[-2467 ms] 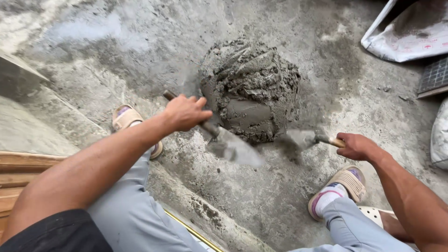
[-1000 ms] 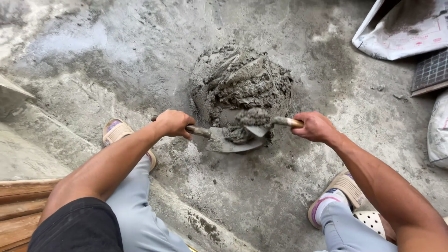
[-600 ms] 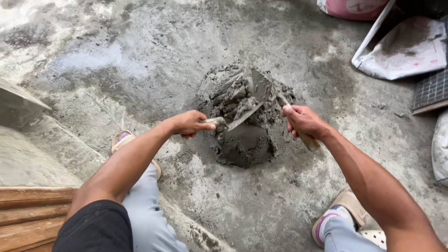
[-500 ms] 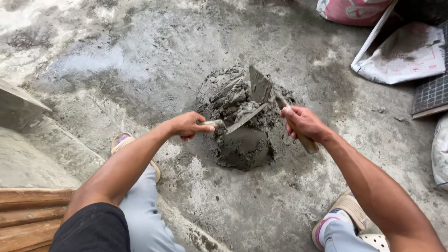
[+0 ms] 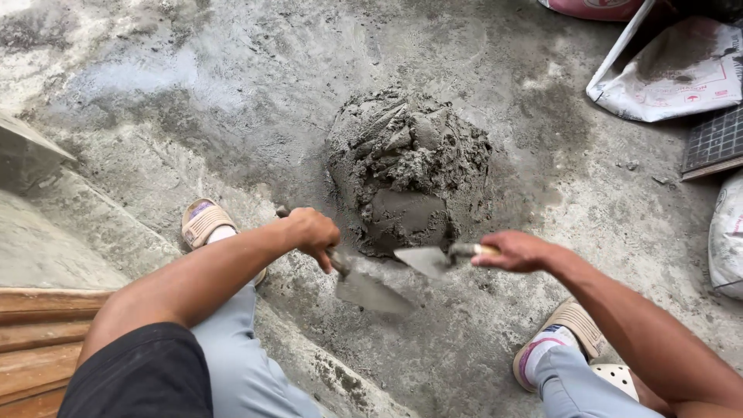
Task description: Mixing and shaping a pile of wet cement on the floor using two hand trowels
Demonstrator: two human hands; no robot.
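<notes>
A mound of wet grey mortar (image 5: 410,170) sits on the concrete floor (image 5: 232,93) in front of me. My left hand (image 5: 311,232) grips the handle of a trowel (image 5: 370,292) whose grey blade lies low on the floor just below the mound. My right hand (image 5: 515,251) grips a second trowel (image 5: 424,260); its pointed blade faces left and nearly meets the other blade at the mound's near edge. Both blades are off the mound.
My sandalled feet (image 5: 203,223) (image 5: 559,340) flank the work spot. Opened cement sacks (image 5: 681,66) lie at the top right, beside a dark grid tile (image 5: 716,141) and a white sack (image 5: 727,232). Wooden boards (image 5: 39,340) lie at the lower left; a concrete step edge (image 5: 101,224) runs diagonally.
Half a second ago both trowels were dug into the mound near its top. Now both hands have drawn back toward me and the blades sit low at the mound's near edge.
</notes>
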